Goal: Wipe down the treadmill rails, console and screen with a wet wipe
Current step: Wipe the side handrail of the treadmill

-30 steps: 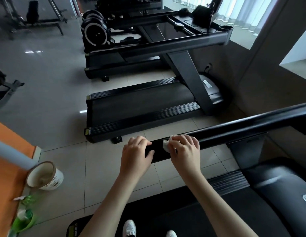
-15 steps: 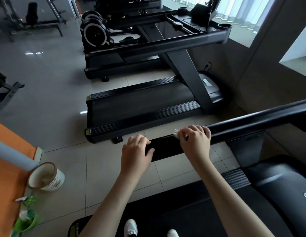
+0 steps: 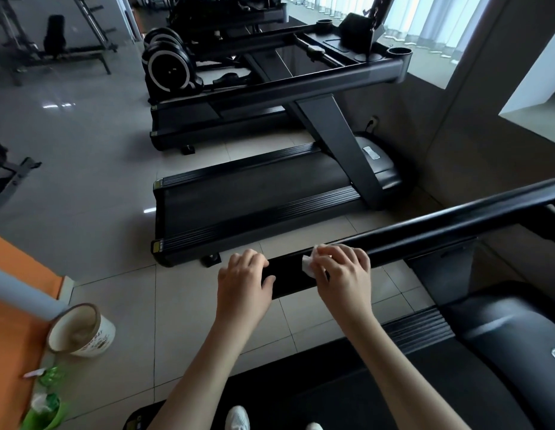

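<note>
I stand on a black treadmill whose left rail (image 3: 440,226) runs from lower centre up to the right edge. My left hand (image 3: 242,279) grips the rail's near end, fingers curled over the top and thumb on its side. Just to the right, my right hand (image 3: 344,271) presses a white wet wipe (image 3: 308,265) against the rail, fingers curled over it; only the wipe's left edge shows from under the fingers. The console and screen of this treadmill are out of view.
A second black treadmill (image 3: 254,193) stands parallel on the tiled floor beyond the rail, more gym machines behind it. At the lower left sit a white bucket (image 3: 83,332) and green bottles (image 3: 43,411) beside an orange wall. My white shoes (image 3: 239,417) rest on the belt.
My right hand slid right along the rail with the wipe, then came back left toward my left hand. The left hand kept its grip on the rail's end.
</note>
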